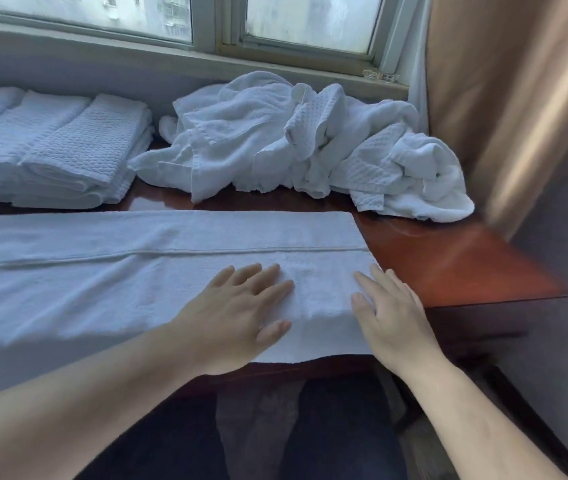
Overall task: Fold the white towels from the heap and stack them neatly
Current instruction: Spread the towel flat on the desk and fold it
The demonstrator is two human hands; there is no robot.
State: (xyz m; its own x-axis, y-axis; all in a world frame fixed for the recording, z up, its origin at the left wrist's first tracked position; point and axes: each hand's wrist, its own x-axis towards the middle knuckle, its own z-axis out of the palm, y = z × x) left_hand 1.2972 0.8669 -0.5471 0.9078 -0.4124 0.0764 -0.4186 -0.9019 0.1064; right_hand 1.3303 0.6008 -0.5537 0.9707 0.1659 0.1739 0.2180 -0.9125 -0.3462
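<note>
Lying flat on table: white towel [137, 271], folded lengthwise, long axis running left-right, parallel w/ near table edge; right end stopping short of table corner, left end running out of view, near edge hanging slightly over the front. Seam line running along its length, approx mid-width.

Pressing down on towel's right end: left hand [237, 313], fingers spread, palm flat; right hand [393, 317], also flat and spread, sitting at the towel's right edge. Gripping nothing.

Sitting behind: heap [303, 143] of crumpled white towels at back right; folded stacks [68, 150] back left, side by side.

Showing beneath: glossy reddish-brown table [466, 265]. Beyond: window [206, 22] and sill; tan curtain [518, 98] hanging at right.
</note>
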